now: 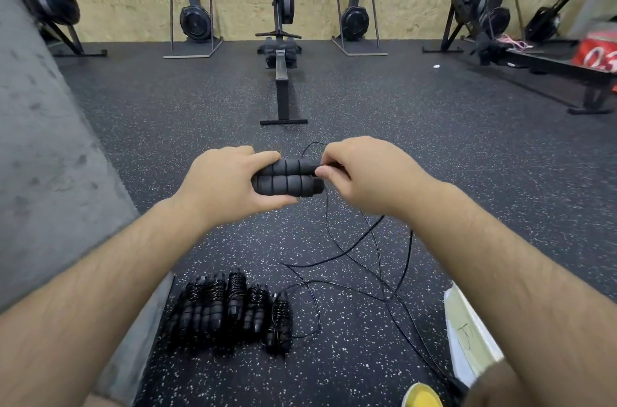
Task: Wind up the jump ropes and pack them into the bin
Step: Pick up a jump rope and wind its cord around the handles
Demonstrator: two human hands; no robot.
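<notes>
My left hand (222, 186) grips two black foam jump rope handles (288, 178) held side by side, level with the floor. My right hand (360, 174) pinches the thin black cord (374, 239) right at the handles' right ends. From there the cord hangs down and lies in loose loops on the speckled floor. Several wound-up jump ropes (230, 313) lie in a row on the floor at the lower left. A white bin (467, 333) with a pale label shows at the lower right, partly hidden by my right forearm.
A rowing machine (282, 49) stands straight ahead. More exercise machines line the wooden back wall and the right side. A grey concrete wall (43, 153) runs along the left. A yellow round object (422, 398) sits at the bottom edge.
</notes>
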